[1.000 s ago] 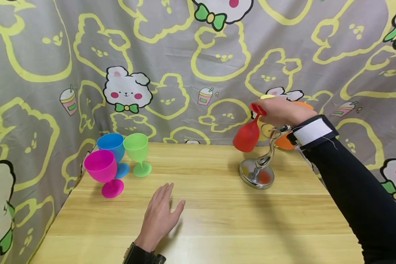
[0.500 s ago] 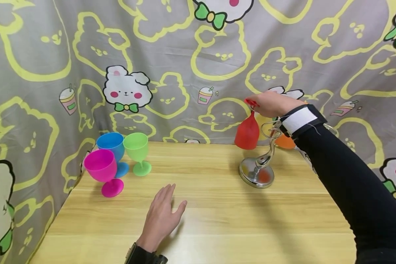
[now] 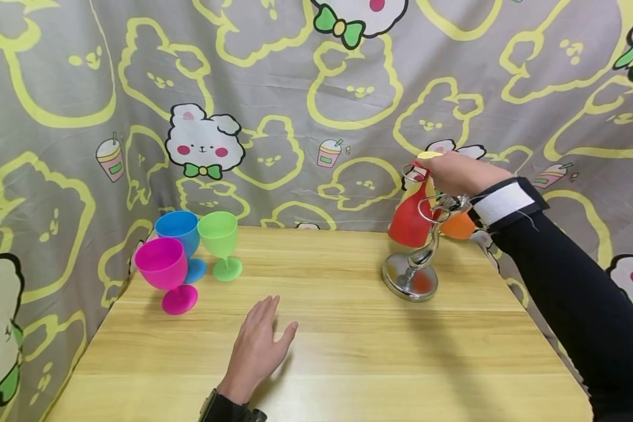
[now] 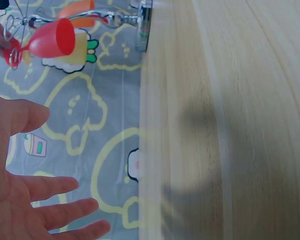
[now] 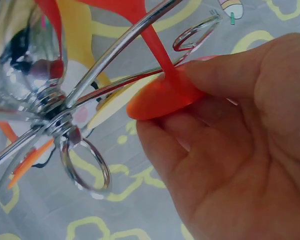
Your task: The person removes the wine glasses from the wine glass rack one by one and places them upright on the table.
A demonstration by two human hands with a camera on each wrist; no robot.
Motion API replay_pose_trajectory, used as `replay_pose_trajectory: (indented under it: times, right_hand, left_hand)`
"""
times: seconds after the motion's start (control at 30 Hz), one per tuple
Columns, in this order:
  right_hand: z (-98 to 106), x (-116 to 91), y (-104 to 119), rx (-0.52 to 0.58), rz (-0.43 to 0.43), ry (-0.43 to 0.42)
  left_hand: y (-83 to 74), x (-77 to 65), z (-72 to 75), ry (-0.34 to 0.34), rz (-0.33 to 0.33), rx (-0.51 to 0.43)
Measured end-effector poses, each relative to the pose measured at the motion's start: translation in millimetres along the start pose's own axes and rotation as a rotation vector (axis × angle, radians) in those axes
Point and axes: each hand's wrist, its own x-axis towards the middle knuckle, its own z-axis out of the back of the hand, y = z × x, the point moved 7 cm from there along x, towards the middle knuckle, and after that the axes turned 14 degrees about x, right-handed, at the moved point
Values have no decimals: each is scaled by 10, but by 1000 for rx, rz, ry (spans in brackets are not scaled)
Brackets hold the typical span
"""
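Note:
My right hand pinches the round foot of a red goblet, which hangs upside down at the left of a chrome goblet rack. In the right wrist view, thumb and fingers hold the red foot close to the rack's wire arms, with the stem right beside a wire. A yellow goblet and an orange goblet hang behind, partly hidden by the red goblet, rack and hand. My left hand is held low over the table, fingers extended, holding nothing.
A pink goblet, a blue goblet and a green goblet stand upright at the back left of the wooden table. Patterned curtain encloses the back and sides.
The right hand first shifted slightly left, then moved right, bringing the red goblet closer in against the rack and its wire loops. The left hand stays almost still; the other goblets have not moved.

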Motion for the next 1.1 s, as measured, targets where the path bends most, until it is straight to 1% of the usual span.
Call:
replay_pose_trajectory:
  times: [0.13,0.23,0.3,0.43,0.53,0.57,0.63,0.73,0.77,0.83,0.9,1.0,1.03,1.1]
  right_hand:
    - [-2,-141,41,34,-30,-26]
    - [-6,-240,112,70,-56,-44]
    - [1,-302,177,79,-46,-70]
    - [56,-433,361,60,75,-184]
    - [87,-534,499,76,171,-286]
    - [87,-567,535,91,191,-317]
    - [63,-627,587,146,199,-360]
    - [-5,-742,662,217,230,-452]
    - [-44,-778,680,249,231,-476]
    - [-147,-853,721,328,260,-521]
    - [-309,-891,745,440,271,-525]
    - [-676,-873,731,681,221,-461]
    - [-830,-849,720,766,192,-425]
    - [-1168,-791,705,970,139,-348]
  left_hand:
    - [1,3,-6,12,7,-2]
    - [-1,1,-7,18,8,-6]
    - [-3,-4,-8,19,10,-6]
    - [-13,-14,-3,16,9,-5]
    - [-13,-16,4,18,11,-6]
    - [-12,-15,5,19,14,-9]
    - [-13,-10,8,18,16,-25]
    - [-26,-4,12,20,21,-67]
    - [-30,2,13,19,24,-87]
    - [-48,11,28,13,20,-123]
    - [-66,21,50,1,13,-156]
    - [-99,32,77,-15,-4,-209]
    - [-110,35,85,-20,-10,-225]
    - [-134,38,95,-30,-20,-254]
